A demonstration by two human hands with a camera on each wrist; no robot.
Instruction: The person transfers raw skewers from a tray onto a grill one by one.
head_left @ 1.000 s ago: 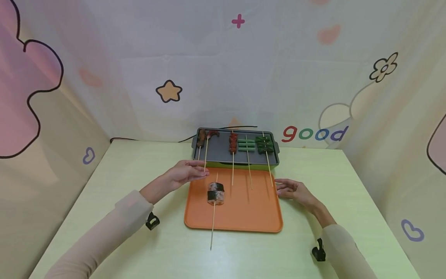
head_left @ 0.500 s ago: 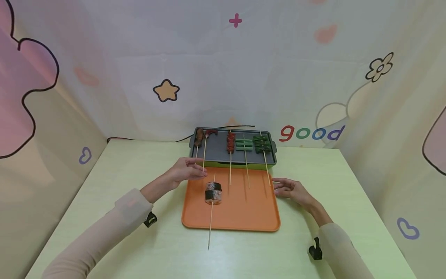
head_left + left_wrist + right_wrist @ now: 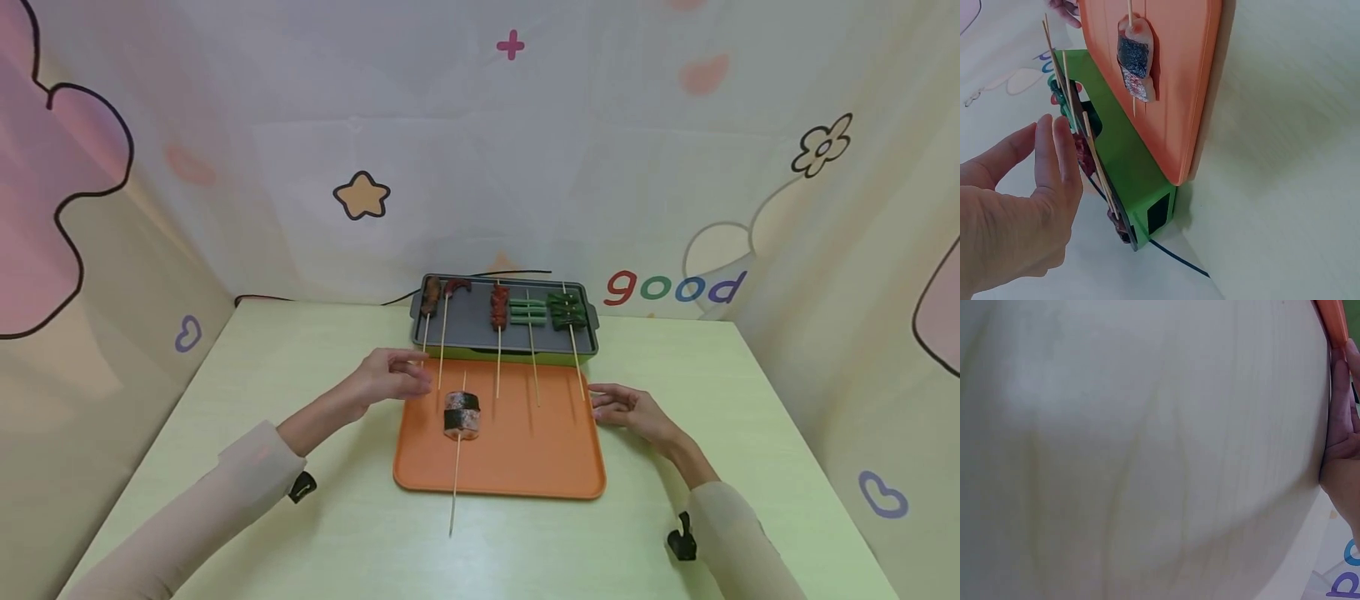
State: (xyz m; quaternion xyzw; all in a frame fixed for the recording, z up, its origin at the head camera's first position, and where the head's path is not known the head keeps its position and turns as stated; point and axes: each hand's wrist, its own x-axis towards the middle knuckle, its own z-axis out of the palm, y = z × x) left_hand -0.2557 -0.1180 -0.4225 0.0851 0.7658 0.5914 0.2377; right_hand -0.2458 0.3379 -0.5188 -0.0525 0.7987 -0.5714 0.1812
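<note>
My left hand (image 3: 382, 379) hovers by the left end of the grill (image 3: 472, 321), fingers loosely extended with nothing between them. Nearest to it in the head view are a brown meat skewer (image 3: 431, 296) and a dark red curved-piece skewer (image 3: 456, 287), both lying on the grill plate with sticks toward me. In the left wrist view, the left hand's fingers (image 3: 1047, 156) stand apart from the sticks. My right hand (image 3: 633, 412) touches the right edge of the orange tray (image 3: 555, 467). On the tray lies a thick skewer with dark-banded, fish-like pieces (image 3: 461, 417).
Further right on the grill are a red meat skewer (image 3: 499, 307), a green-stick skewer (image 3: 527, 312) and a leafy green skewer (image 3: 567, 311). Their sticks overhang the tray. A black cable (image 3: 401, 297) runs behind the grill. A printed curtain (image 3: 450, 150) stands behind the table.
My left hand has let go of the dark red skewer's stick and drawn back to the left and slightly down. The right hand stays at the tray's edge.
</note>
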